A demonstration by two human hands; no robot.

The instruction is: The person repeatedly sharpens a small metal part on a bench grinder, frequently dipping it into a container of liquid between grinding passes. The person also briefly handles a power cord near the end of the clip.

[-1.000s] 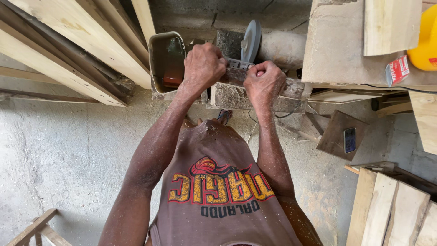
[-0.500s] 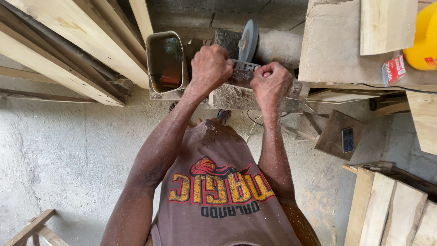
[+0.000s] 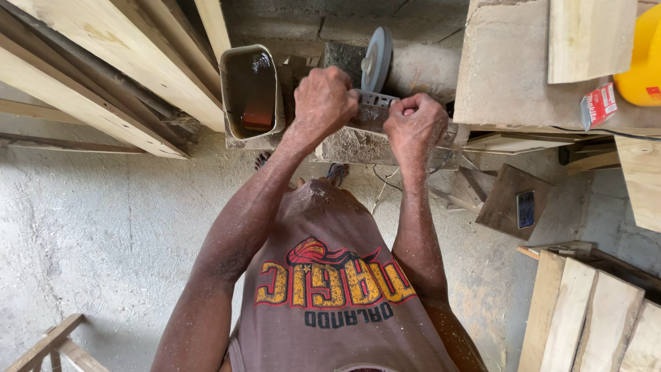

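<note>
Both fists, left hand and right hand, grip a flat metal blade. Its long axis runs nine-to-three, edge toward the grinding wheel at twelve.

A rough concrete block carries a grey grinding wheel, beside an open rectangular tin.

hands: 2, left hand, right hand
grinding wheel: 1
metal blade: 1
water tub: 1
yellow container: 1
</note>
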